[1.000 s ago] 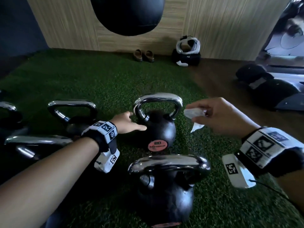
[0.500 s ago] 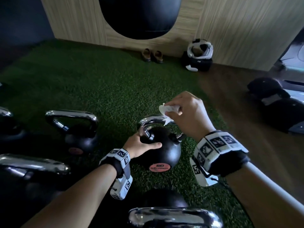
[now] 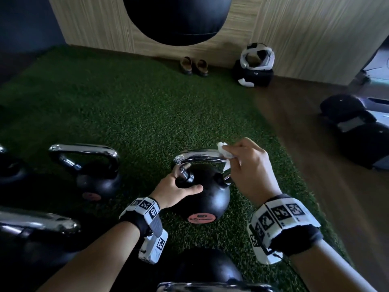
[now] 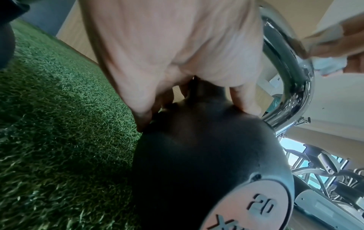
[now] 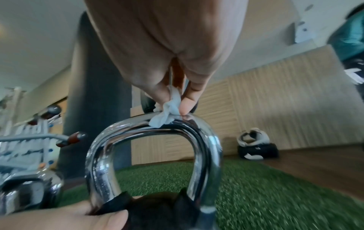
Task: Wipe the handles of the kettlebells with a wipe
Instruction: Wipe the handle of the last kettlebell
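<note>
Plainly "20" on kettlebell (image 4: 197, 163) label (image 4: 250, 207)

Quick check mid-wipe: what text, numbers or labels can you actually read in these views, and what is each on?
"20": disc label on the held kettlebell; the lettering under it is cut off.
Neighbouring kettlebell's disc: too dark to read.
Wristband markers: coded squares, no words.

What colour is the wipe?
White. The wipe shows best in the right wrist view, on the handle.

The kettlebell (image 4: 206, 163) has a pink disc (image 4: 254, 207) reading "20".
</note>
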A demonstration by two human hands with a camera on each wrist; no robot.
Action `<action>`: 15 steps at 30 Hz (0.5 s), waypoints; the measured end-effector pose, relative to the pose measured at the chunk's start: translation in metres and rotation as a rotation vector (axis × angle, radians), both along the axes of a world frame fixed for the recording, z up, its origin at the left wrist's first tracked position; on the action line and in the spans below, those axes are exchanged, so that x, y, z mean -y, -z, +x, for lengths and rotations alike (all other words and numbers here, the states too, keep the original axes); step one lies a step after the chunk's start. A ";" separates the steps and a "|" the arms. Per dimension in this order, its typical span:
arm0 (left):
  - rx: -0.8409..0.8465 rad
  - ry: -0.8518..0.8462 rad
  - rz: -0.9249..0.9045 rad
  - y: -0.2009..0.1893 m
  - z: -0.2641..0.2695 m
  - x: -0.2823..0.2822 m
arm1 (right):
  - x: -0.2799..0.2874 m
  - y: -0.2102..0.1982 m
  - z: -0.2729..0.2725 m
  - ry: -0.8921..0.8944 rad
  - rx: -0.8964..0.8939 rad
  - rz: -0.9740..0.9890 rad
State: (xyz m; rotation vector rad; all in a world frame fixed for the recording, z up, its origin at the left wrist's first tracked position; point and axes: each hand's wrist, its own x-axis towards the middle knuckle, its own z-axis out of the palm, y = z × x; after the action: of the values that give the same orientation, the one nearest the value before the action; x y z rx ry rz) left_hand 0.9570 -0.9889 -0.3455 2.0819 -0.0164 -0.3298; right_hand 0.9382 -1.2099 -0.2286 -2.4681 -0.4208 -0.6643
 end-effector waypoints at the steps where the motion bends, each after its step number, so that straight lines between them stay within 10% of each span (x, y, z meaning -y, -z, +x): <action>1: 0.000 -0.004 -0.008 0.001 0.000 0.000 | 0.007 0.003 -0.001 0.049 -0.005 0.040; 9: 0.012 -0.004 -0.039 0.000 -0.001 0.001 | 0.031 0.015 -0.001 0.192 -0.161 0.231; 15: -0.005 -0.020 -0.059 -0.004 -0.004 0.003 | 0.052 0.042 0.010 0.121 -0.598 0.727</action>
State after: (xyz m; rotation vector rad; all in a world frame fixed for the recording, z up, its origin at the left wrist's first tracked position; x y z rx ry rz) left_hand 0.9530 -0.9917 -0.3416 2.0216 -0.0024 -0.3182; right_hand 0.9485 -1.2617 -0.2709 -1.8610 0.1837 -0.0609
